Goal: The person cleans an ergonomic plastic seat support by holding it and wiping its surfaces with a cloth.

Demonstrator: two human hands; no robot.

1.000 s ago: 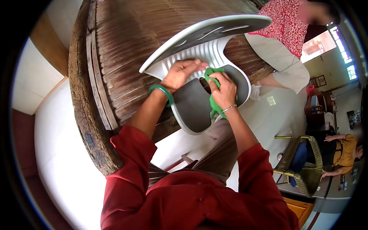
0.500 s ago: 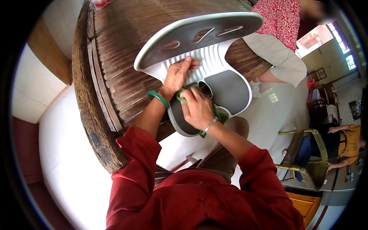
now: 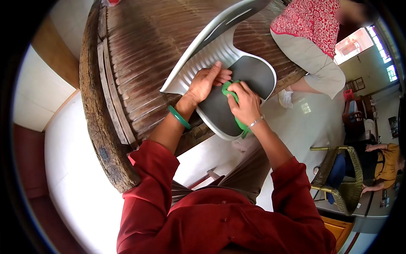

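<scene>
A white plastic posture seat (image 3: 218, 116) with dark grey pads stands tilted at the front edge of the slatted wooden bed. My right hand (image 3: 247, 101) is closed around a green cloth (image 3: 228, 89) pressed on the grey seat pad, and one end of the cloth hangs below the palm. Close by, my left hand (image 3: 205, 84) is over the seat where its ribbed white part meets the pad. Its fingers are stretched out and it holds nothing; whether it touches the seat I cannot tell. A green bangle (image 3: 179, 117) circles my left wrist.
The slatted wooden bed (image 3: 139, 55) has a thick rough rail (image 3: 99, 122) along its left side. At the right sits a person in patterned red (image 3: 306, 25). Beyond are a woven armchair (image 3: 351, 182) and another person in a yellow top (image 3: 387, 163).
The seat has turned and tipped, so its backrest now slants up to the right. My right hand and the cloth have moved right and up across the pad; my left hand has shifted slightly right.
</scene>
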